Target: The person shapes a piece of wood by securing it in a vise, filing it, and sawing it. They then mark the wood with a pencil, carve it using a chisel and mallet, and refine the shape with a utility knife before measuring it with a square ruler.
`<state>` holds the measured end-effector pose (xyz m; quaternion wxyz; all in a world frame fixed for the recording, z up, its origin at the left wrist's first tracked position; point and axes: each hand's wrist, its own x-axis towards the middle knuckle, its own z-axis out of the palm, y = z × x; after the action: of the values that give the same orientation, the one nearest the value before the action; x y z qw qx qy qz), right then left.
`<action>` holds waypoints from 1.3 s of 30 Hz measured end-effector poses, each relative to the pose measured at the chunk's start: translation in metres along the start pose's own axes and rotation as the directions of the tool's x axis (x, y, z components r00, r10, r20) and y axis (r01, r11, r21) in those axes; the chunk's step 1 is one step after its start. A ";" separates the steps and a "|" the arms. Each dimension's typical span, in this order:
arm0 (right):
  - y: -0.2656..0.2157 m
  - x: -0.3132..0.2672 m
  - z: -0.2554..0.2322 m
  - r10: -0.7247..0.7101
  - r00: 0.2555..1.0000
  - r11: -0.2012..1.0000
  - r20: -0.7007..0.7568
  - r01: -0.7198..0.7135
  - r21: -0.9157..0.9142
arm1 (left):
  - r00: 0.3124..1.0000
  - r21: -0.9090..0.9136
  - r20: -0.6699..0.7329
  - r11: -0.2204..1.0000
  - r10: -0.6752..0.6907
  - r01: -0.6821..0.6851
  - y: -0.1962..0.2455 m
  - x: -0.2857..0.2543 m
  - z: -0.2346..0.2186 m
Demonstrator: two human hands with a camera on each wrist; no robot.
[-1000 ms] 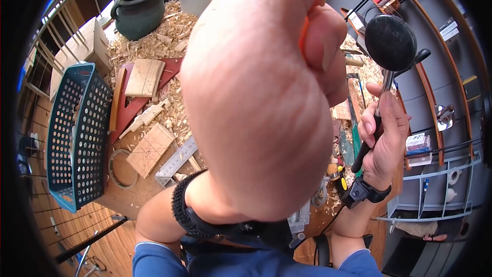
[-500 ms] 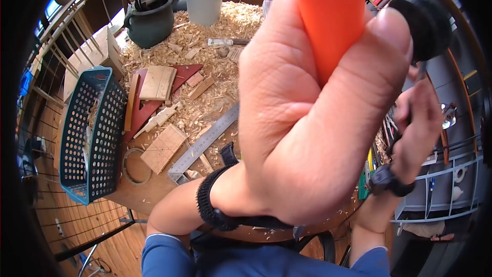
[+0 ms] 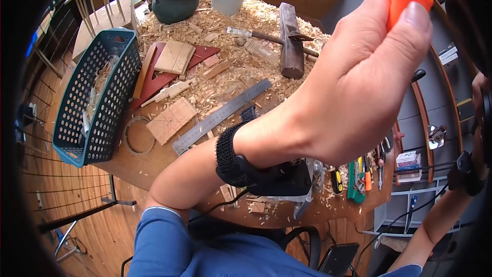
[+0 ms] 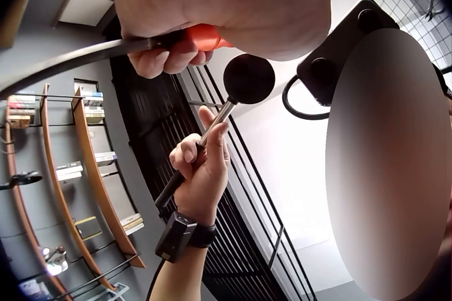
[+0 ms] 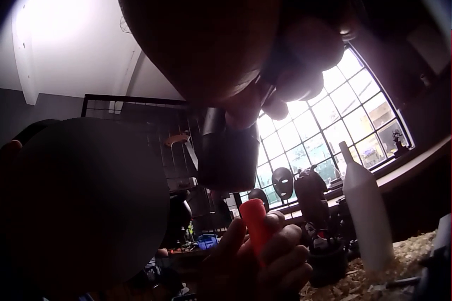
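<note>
My left hand [image 3: 348, 82] is raised over the bench and grips the orange handle [image 3: 407, 0] of a tool, thumb along its side. In the left wrist view a long dark metal blade [image 4: 78, 61] runs leftward from that handle. My right hand [image 4: 205, 167] holds a mallet by its black grip, fingers curled round it. The mallet's round black head [image 4: 248, 79] stands on a bright metal shaft. In the head view the right hand sits at the far right edge, mostly cut off. The right wrist view shows the mallet head above the orange handle's end.
Wood shavings [image 3: 256, 15] cover much of the bench. A wooden hand plane [image 3: 292, 41], a steel ruler [image 3: 223, 115], wood blocks [image 3: 171, 120] and a teal basket [image 3: 115, 102] lie around. Pliers and screwdrivers [image 3: 368, 179] lie by the right front; a white bottle [image 5: 367, 206] stands behind.
My left hand has moved away from the head camera, up and to the right, with the orange-handled tool. My right hand has shifted outward to the view's right edge with the mallet.
</note>
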<state>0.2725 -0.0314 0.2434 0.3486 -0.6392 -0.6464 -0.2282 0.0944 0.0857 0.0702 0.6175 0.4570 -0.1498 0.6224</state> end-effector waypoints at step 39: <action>-0.020 0.031 0.002 -0.448 0.828 0.893 0.336 0.429 0.133 | 0.984 0.167 0.002 0.970 -0.180 0.177 -0.011 0.003 -0.023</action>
<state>0.2547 -0.0109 0.2683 0.1797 -0.4950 -0.8339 -0.1651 0.0964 0.1067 0.0564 0.6293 0.5238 -0.0608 0.5709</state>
